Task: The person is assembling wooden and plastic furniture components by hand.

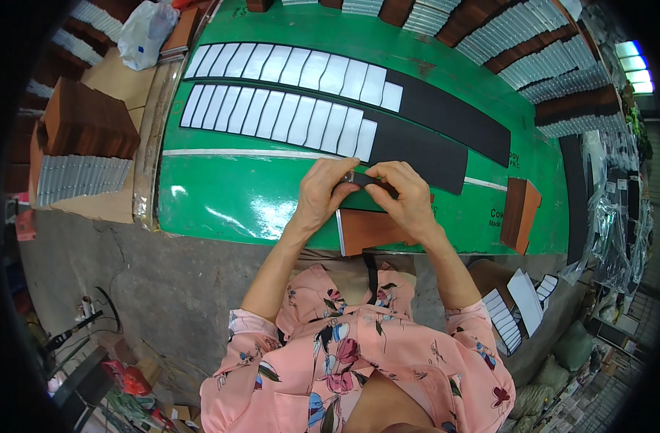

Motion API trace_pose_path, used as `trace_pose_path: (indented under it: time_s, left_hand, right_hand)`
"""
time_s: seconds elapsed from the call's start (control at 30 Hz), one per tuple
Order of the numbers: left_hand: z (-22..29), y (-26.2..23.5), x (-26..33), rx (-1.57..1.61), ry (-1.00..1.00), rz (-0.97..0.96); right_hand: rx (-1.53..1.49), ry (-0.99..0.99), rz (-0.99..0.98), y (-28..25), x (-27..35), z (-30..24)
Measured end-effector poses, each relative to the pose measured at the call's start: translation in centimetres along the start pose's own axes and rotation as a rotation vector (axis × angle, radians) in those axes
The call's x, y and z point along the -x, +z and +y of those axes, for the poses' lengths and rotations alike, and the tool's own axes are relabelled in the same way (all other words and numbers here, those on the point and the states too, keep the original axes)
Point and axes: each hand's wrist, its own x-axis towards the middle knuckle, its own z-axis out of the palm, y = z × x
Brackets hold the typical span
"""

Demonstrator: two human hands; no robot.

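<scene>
My left hand (pixel 321 191) and my right hand (pixel 405 196) come together over the near side of the green table. Both pinch a small dark strip (pixel 361 180) between thumbs and fingers, its ends covered by the fingertips. Just below my hands lies a reddish-brown wood-look panel (pixel 377 229) with a pale edge, at the table's front edge. Beyond them lie two long black strips, a nearer one (pixel 420 153) and a farther one (pixel 456 112), their left parts covered by rows of white rectangular pieces (pixel 272 115).
The green tabletop (pixel 229 191) has a white line across it. A brown wood-look block (pixel 521 215) stands at its right front. Stacks of brown and silvery pieces (pixel 517 36) line the far right edge. Another stack (pixel 84 144) stands left. Clear plastic wrap (pixel 610 216) hangs at right.
</scene>
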Motion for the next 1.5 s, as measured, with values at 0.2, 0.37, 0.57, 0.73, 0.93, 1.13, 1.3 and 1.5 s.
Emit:
trace_pose_path:
  time_s: [0.2, 0.37, 0.57, 0.73, 0.93, 1.13, 1.3, 1.5]
  left_hand:
    - [0.1, 0.2, 0.2, -0.309, 0.220, -0.010]
    - [-0.2, 0.4, 0.4, -0.319, 0.201, -0.020]
    - [0.0, 0.2, 0.3, -0.249, 0.199, -0.045]
    - [0.6, -0.2, 0.5, -0.196, 0.121, 0.001]
    - [0.6, 0.1, 0.8, -0.196, 0.133, 0.014]
    - [0.7, -0.2, 1.2, -0.176, 0.083, -0.001]
    - [2.3, -2.4, 4.6, -0.292, 0.062, 0.063]
    - [4.5, -2.7, 7.8, -0.414, 0.243, -0.489]
  right_hand:
    - [-0.188, 0.260, -0.002, -2.3, -1.5, 1.3]
    - [0.162, -0.059, 0.106, 0.2, -5.2, 6.3]
    - [0.755, -0.218, -0.091, 2.9, -8.4, 8.1]
    - [0.824, -0.310, -0.118, 3.9, -8.7, 7.9]
    - [0.624, -0.247, -0.096, 2.6, -9.2, 9.3]
    - [0.187, 0.221, -0.122, 0.0, -9.2, 8.3]
    - [-0.612, 0.618, 0.013, -4.3, -4.9, 6.4]
    - [-1.088, 0.636, 0.077, -7.4, 2.7, 4.8]
